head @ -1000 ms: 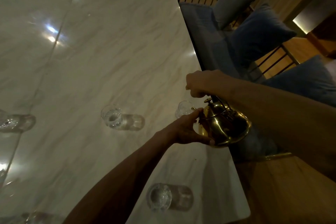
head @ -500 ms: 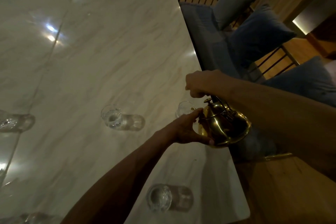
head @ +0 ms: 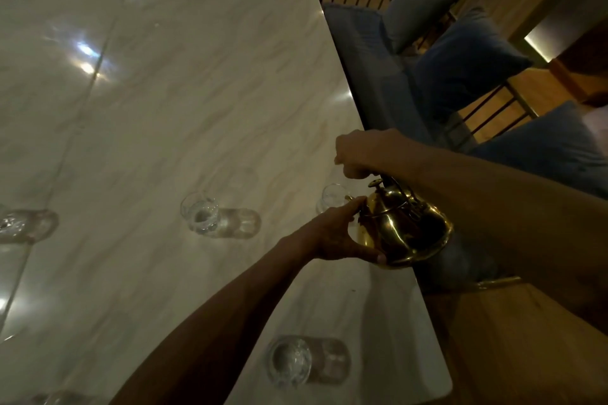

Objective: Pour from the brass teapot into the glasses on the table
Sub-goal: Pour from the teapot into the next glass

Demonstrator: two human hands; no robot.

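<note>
right hand (head: 357,154) fisted on the handle of the brass teapot (head: 404,227), carrying its weight at the table (head: 197,108) edge — left hand (head: 335,237) cups the belly to steady the tilt, prob so the spout finds the glass (head: 330,197) just beside it. no stream visible.

The brass teapot (head: 406,227) has barely shifted; nothing else visibly changed.
</note>
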